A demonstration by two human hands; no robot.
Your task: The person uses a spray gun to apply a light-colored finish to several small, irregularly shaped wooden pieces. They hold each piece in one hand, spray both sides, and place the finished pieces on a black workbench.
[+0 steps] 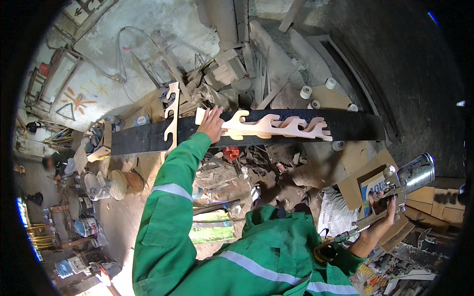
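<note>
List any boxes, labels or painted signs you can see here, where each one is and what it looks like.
Cardboard box: right, beside the spray gun; brown flaps, white panel with blue print.
Printed sack: below that box; white, dark lettering.
Painted wall marks: upper left; orange star, dark triangle on white.

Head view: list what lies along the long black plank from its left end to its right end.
Upright pale wooden cutout standing across the black plank → left hand pressed on the plank → flat pale wavy wooden cutouts lying along it → bare black right end. The right hand holds a spray gun off the plank.
</note>
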